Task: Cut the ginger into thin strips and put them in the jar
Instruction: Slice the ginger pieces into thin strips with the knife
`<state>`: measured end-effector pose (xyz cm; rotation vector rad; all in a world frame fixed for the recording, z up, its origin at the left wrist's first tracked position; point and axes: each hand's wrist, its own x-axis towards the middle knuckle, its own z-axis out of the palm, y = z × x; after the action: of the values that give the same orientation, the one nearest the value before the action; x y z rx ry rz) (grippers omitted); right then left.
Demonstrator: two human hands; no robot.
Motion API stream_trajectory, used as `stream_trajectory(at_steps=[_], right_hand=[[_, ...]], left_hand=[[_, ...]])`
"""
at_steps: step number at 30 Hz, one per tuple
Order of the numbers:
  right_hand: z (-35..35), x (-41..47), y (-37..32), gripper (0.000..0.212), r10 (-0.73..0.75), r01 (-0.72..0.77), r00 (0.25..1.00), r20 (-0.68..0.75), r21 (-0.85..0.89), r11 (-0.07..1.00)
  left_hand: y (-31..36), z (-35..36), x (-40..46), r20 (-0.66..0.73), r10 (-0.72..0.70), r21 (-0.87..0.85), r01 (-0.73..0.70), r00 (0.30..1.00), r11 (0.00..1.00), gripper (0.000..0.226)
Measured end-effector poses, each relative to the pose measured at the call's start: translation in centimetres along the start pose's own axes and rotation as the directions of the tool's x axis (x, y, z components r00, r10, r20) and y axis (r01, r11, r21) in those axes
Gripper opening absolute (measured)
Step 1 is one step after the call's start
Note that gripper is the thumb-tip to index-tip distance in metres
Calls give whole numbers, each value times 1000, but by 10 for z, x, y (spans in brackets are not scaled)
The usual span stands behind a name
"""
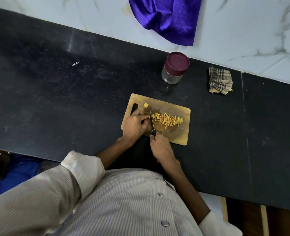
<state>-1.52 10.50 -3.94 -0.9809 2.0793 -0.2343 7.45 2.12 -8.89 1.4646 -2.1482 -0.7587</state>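
Note:
A wooden cutting board point(176, 133) lies on the black counter. A heap of thin yellow ginger strips point(168, 120) covers its middle, and one small ginger chunk point(146, 105) sits near the board's handle hole. My left hand point(135, 125) rests on the board's left side, fingertips pinching a small ginger piece right beside the blade. My right hand point(160, 147) grips the black handle of a small knife point(152, 124), whose blade points away from me between the left fingers and the heap. A glass jar point(174, 68) with a maroon lid on stands beyond the board.
A folded checked cloth point(220, 81) lies on the black counter point(72, 99) to the right of the jar. A purple cloth point(166, 19) hangs against the white marble wall behind. The counter's near edge runs just below my forearms.

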Motion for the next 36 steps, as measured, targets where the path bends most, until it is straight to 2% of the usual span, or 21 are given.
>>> stream_trajectory(at_steps=[9, 22, 36], right_hand=[[5, -2, 1, 31, 2, -2, 1000, 2, 25, 1000], [4, -10, 8, 34, 32, -29, 998, 51, -53, 998], [2, -13, 22, 29, 28, -28, 1000, -2, 110, 994]], left_hand=[[-1, 4, -2, -24, 0, -2, 0, 1000, 1000, 24], [-1, 2, -4, 4, 7, 3, -7, 1000, 1000, 25], [-1, -1, -4, 37, 8, -11, -8, 999, 1000, 30]])
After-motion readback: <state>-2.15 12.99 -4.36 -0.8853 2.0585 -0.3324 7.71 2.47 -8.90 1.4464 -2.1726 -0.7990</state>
